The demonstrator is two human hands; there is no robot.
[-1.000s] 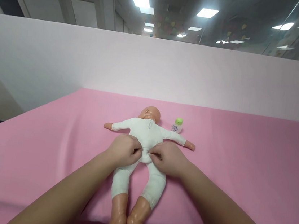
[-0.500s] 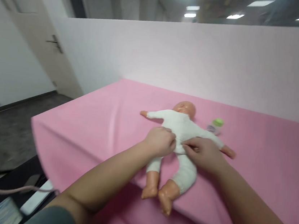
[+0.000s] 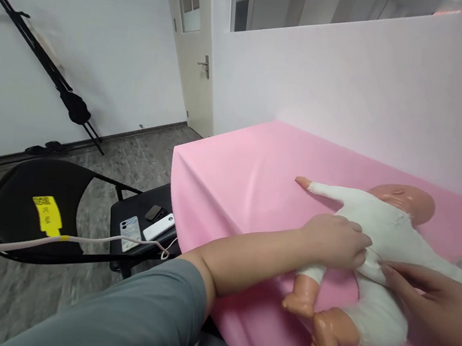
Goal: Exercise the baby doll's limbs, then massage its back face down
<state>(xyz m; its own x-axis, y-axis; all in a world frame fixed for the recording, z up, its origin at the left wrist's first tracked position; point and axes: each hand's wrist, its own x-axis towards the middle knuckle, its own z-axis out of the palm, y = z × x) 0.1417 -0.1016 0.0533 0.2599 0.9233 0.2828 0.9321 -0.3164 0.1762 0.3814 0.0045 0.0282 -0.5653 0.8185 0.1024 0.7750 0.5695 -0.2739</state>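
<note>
Here is the doll (image 3: 379, 230), face down on the pink table (image 3: 257, 165), head to the far right, bare feet toward the near edge. Its long axis runs from the feet at lower centre up and away to the head, slanted across the view, with one cloth arm stretched out to the left.

Left hand (image 3: 338, 241) sits right on the doll's lower back and hip, palm down, fingers curled into the white cloth suit; the grip looks closed on a pinch of fabric, though the fingertips are tucked out of sight. That forearm reaches in from the lower left, nearly level with the table top, elbow well off the edge.

Right hand (image 3: 436, 302) comes in from the right edge of the view, fingers long and flat, tips touching the doll's waist just beside the left hand. No closed grip there: the fingers lie extended against the cloth.

Both hands meet at the doll's middle, left one slightly nearer the feet side.

Off the table, a black chair (image 3: 32, 210) carries a phone (image 3: 159, 226).
</note>
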